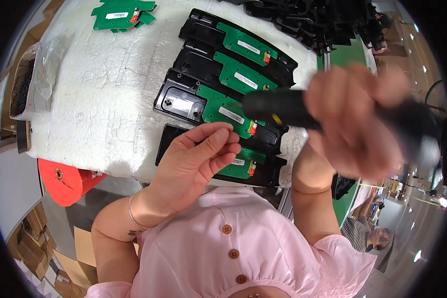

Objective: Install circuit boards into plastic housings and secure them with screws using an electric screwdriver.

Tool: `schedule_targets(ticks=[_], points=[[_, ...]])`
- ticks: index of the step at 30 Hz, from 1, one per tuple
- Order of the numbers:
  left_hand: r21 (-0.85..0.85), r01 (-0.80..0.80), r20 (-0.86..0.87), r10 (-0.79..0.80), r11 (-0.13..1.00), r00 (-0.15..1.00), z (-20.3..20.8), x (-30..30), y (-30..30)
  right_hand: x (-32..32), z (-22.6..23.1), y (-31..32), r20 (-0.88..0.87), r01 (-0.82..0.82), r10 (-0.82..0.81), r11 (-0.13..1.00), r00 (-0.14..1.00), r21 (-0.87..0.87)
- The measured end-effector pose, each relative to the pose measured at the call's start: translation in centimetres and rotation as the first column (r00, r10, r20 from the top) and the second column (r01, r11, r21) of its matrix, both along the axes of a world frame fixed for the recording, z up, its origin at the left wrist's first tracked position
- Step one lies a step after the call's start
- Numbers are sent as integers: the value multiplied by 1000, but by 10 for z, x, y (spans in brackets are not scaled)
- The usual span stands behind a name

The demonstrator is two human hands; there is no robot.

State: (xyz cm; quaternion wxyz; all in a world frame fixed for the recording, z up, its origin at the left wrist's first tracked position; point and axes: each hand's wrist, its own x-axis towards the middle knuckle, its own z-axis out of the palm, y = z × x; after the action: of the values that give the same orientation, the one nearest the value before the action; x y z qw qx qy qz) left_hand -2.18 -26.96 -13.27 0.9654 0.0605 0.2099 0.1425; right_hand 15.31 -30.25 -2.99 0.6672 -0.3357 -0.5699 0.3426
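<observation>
Several black plastic housings [184, 82] lie in a column, each with a green circuit board [246, 45] carrying a white label and a red-and-yellow part. My right hand [355, 121], smeared by motion, is wrapped round a black electric screwdriver [283, 107]. The screwdriver lies nearly level, its front end pointing left over the board [211, 102] of the third housing from the back. I cannot tell whether its tip touches anything. Just in front of that board, my left hand [186, 166] is closed in a pinch. Whatever its fingertips hold, if anything, is too small to make out.
White foam sheeting [104, 104] covers the table. More green boards [121, 16] are stacked at the back left. A box of small dark parts [27, 84] with a plastic bag stands at the left edge, a red roll [64, 181] below. Black plastic parts [303, 20] are heaped at the back right.
</observation>
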Motion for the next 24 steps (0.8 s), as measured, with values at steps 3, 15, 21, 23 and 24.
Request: schedule_targets(ticks=[3, 15, 21, 23, 24], points=[[-27, -11, 62, 13, 1000, 998, -3, 0, -1, -13, 12, -14, -92, -154, 167, 979, 982, 136], [-82, 75, 127, -64, 994, 990, 5, 0, -12, -31, 18, -24, -14, 17, -17, 1000, 1000, -2], [-51, 243, 52, -240, 969, 969, 8, -6, -12, -23, -20, -9, 98, 143, -123, 963, 988, -227], [3, 269, 61, -269, 963, 961, 9, -9, -10, -25, -27, -3, 73, 116, -104, 977, 992, -180], [57, 294, 67, -298, 954, 952, 9, -11, -9, -27, -28, -2, 46, 128, -122, 974, 992, -189]])
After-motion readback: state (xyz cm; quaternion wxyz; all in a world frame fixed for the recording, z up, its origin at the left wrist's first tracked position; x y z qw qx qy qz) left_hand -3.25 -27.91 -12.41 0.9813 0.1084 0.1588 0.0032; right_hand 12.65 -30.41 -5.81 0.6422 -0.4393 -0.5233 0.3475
